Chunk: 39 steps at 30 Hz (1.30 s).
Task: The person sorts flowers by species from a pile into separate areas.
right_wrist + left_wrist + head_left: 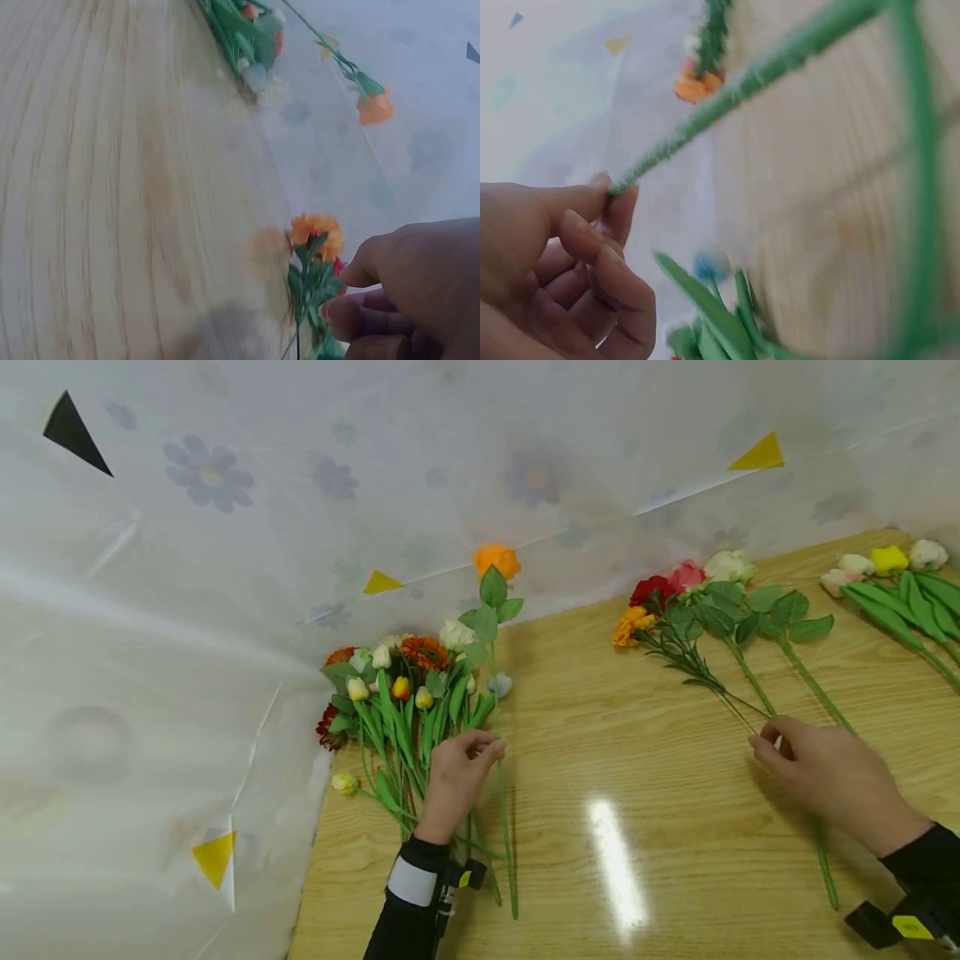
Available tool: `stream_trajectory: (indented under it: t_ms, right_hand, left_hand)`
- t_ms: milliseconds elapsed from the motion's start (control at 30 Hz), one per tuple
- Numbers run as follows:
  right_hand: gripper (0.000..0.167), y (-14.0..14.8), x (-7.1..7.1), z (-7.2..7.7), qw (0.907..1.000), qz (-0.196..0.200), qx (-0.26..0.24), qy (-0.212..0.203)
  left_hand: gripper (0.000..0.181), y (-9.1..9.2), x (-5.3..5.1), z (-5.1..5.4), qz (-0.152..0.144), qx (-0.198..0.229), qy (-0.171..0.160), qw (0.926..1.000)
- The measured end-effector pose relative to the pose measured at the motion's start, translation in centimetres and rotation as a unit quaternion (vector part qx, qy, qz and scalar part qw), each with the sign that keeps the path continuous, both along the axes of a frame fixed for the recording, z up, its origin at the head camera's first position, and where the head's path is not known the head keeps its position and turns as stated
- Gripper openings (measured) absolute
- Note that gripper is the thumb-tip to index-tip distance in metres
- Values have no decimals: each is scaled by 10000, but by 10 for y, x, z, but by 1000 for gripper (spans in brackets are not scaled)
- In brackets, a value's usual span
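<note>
Thumb and fingertips of my left hand (457, 781) (570, 262) pinch the green stem (506, 827) (757, 79) of an orange rose (496, 562) (374, 106). The rose is raised upright beside a mixed bunch (405, 693) of tulips, orange daisies and white blooms. Over on the right, my right hand (832, 772) (405, 292) hovers with bent, parted fingers at the thin stems of an orange flower (632, 627) (317, 234); no firm grip on them shows. Red (652, 592), pink (686, 576) and white (730, 567) blooms lie beside that flower.
Several white and yellow tulips (889, 560) lie at the far right of the wooden table (570, 710). A pale flower-printed sheet (420, 468) with yellow and black triangles rises behind and to the left.
</note>
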State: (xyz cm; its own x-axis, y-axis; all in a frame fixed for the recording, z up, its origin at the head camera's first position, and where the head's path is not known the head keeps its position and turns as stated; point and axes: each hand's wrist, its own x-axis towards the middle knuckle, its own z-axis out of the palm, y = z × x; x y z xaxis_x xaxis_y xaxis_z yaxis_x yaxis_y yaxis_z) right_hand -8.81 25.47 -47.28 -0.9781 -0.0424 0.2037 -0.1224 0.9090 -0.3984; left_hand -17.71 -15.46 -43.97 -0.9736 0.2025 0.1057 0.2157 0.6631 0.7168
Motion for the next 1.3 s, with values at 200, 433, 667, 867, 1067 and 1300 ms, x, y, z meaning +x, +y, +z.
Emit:
stream_trajectory:
  t_ms: [200, 433, 667, 867, 1067, 1300]
  right_hand:
    - [3, -29, 2, 4, 9917, 774, -809, 630]
    - [6, -75, 3, 16, 9576, 1841, -2210, 166]
    - [9, -97, 5, 20, 9222, 2286, -3050, -653]
    - [19, -96, 9, 19, 9200, 2228, -3171, -579]
    - [23, -82, 10, 21, 9384, 1850, -2872, -519]
    - [28, -50, 7, 16, 9620, 1275, -2384, -389]
  left_hand:
    - [24, 31, 3, 7, -469, 1158, -930, 9878]
    - [15, 74, 14, 10, -1194, 1759, -1618, 9637]
    - [14, 111, 23, 9, -1636, 2163, -1714, 9471]
    - [16, 127, 27, 10, -1856, 2231, -1689, 9419]
    - [26, 117, 24, 5, -2122, 2016, -1731, 9404]
    - [30, 75, 14, -6, -1623, 1971, -1942, 9472]
